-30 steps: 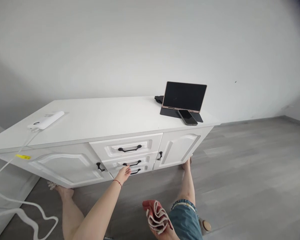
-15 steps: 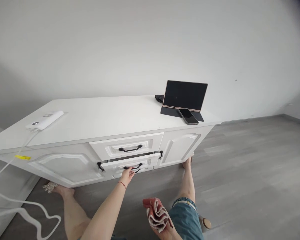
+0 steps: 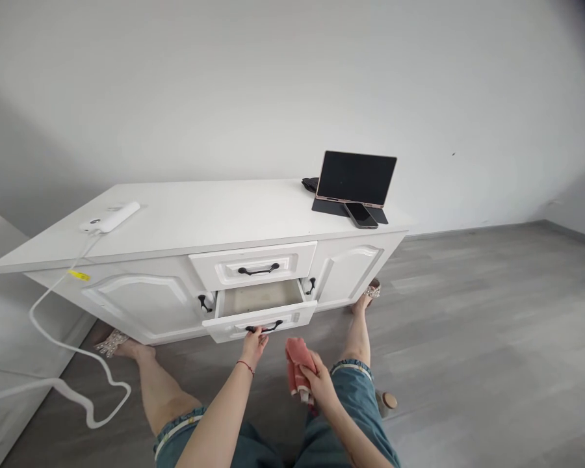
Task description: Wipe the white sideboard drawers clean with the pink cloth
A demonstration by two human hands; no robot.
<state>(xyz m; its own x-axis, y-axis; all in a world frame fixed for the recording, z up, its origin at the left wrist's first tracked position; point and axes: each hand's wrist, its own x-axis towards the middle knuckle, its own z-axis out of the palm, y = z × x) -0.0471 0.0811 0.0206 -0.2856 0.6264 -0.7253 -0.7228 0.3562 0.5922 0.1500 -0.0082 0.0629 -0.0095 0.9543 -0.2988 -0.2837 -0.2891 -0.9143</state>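
Note:
My left hand point(image 3: 254, 346) is closed around the black handle point(image 3: 272, 326) of the lower drawer point(image 3: 297, 316) in a white cabinet point(image 3: 141, 305). This drawer is pulled partway out, and its pale bottom shows inside. In my right hand point(image 3: 320, 380) is a folded red cloth with white edges point(image 3: 298, 364), gripped between thumb and fingers just right of the drawer front. Above, the upper drawer point(image 3: 292, 266) is closed.
A tablet point(image 3: 357, 177) leans on a dark stand with a phone point(image 3: 361, 215) before it; a black item point(image 3: 310, 184) lies behind. A white power strip point(image 3: 119, 217) trails a cable at left. A container with a brown lid point(image 3: 389, 400) stands by my right leg.
The lower drawer has come further out towards me, with my left hand on its handle. My right hand has risen with the cloth, moving nearer the drawer.

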